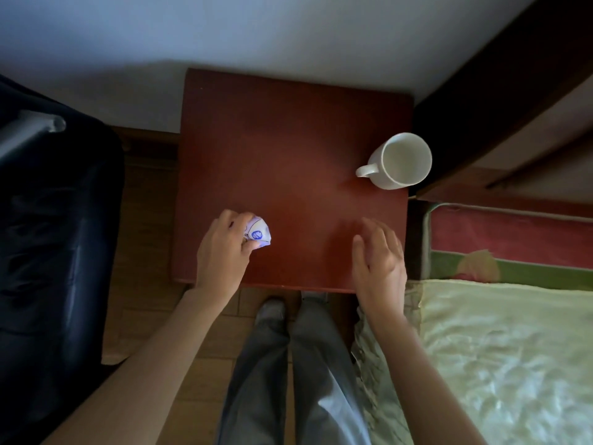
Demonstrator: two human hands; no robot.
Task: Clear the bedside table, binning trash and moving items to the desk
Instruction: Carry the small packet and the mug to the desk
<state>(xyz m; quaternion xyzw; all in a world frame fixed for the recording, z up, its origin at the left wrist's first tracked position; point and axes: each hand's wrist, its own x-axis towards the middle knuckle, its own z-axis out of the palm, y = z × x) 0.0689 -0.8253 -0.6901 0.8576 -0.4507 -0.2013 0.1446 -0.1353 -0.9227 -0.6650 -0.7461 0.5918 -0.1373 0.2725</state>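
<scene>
I look straight down on a reddish-brown bedside table [288,130]. My left hand [221,248] is closed around a crumpled white wrapper with a blue round logo [258,232], near the table's front left. A white empty mug [399,160] stands upright at the table's right edge, its handle pointing left. My right hand [378,258] hovers over the front right corner with its fingers apart and nothing in it, well short of the mug.
A dark padded chair [54,236] with a metal bar stands close on the left. A bed with a pale green cover [507,354] and a dark wooden headboard [500,101] borders the right. The white wall is behind; my legs stand on the tiled floor.
</scene>
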